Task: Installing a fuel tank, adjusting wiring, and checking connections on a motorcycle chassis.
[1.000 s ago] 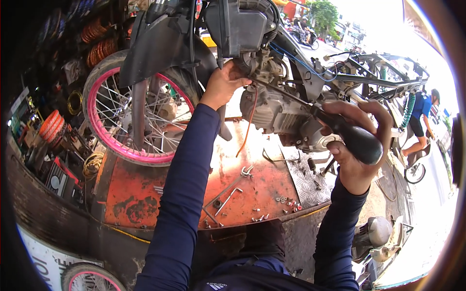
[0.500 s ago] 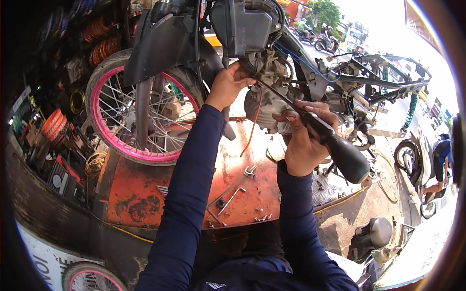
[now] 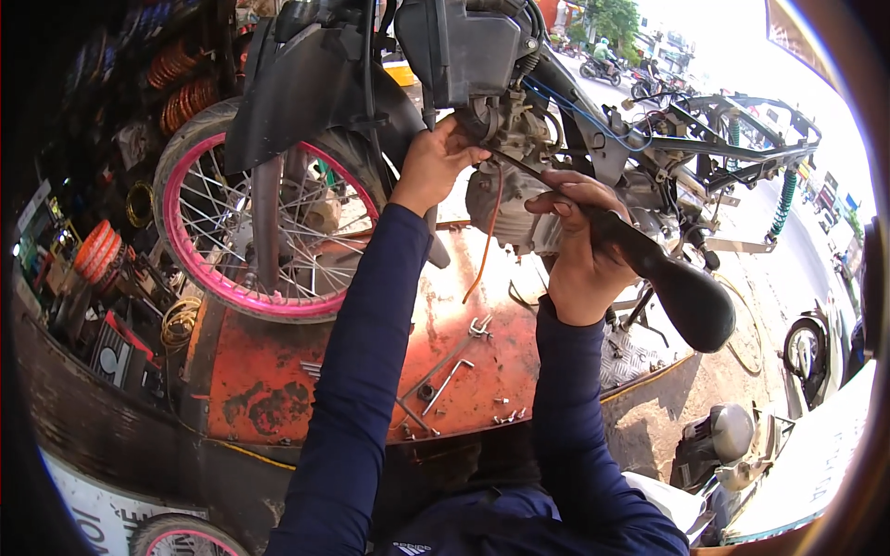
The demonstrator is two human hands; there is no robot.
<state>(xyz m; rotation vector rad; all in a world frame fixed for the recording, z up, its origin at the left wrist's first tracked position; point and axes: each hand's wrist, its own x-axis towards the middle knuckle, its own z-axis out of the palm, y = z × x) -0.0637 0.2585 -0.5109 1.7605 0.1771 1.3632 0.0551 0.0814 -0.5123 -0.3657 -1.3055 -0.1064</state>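
Observation:
My right hand [image 3: 593, 250] grips a long screwdriver [image 3: 681, 287] by its bulky black handle. Its thin shaft slants up and left to the carburetor [image 3: 521, 130] on a partly stripped motorcycle. Beside the shaft's tip, my left hand [image 3: 431, 171] is closed, thumb and fingertips pressed at the carburetor's left side. What those fingers pinch is hidden. A thin orange-red hose [image 3: 489, 246] hangs down just below them, in front of the grey engine [image 3: 501, 208]. Above sits a black plastic box [image 3: 477, 60].
The front wheel [image 3: 218, 269] with its pink rim stands at left under a black fender [image 3: 297, 102]. On the red work platform [image 3: 264, 361] lie a hex key [image 3: 448, 387], a wrench-like tool [image 3: 477, 326] and small bolts. An engine part [image 3: 728, 435] rests at lower right.
The screwdriver's handle has swung right and slightly up, with my right hand turning on it. My left hand keeps its place at the carburetor. The view has shifted slightly.

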